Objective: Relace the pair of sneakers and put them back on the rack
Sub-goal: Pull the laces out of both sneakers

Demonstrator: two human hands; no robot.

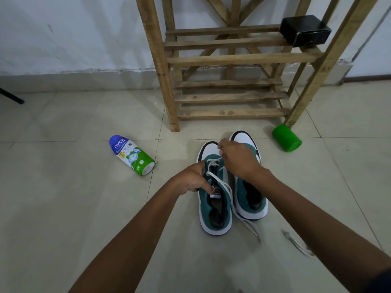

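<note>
Two sneakers side by side on floor [74,197], near rack [228,98]. Left hand [191,180] grips left sneaker [213,208] at tongue, fingers curled. Right hand [239,159] pinches lace [229,193] over its eyelets, above right sneaker [251,197]. Lace tail trails near-right on floor. Second lace [296,242] lies loose, farther right. Bottle [132,154] lies left; green cup [286,140] right; black box [304,30] on rack.

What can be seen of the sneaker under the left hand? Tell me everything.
The teal and white low-top sneaker stands upright on the pale tiled floor, toe toward the wooden slatted rack, beside its twin. It has a white toe cap, a white sole with a dark edge and a black lining. The white lace is partly threaded, its tail trailing on the floor. The left hand grips its side; the right hand pinches the lace.
</note>
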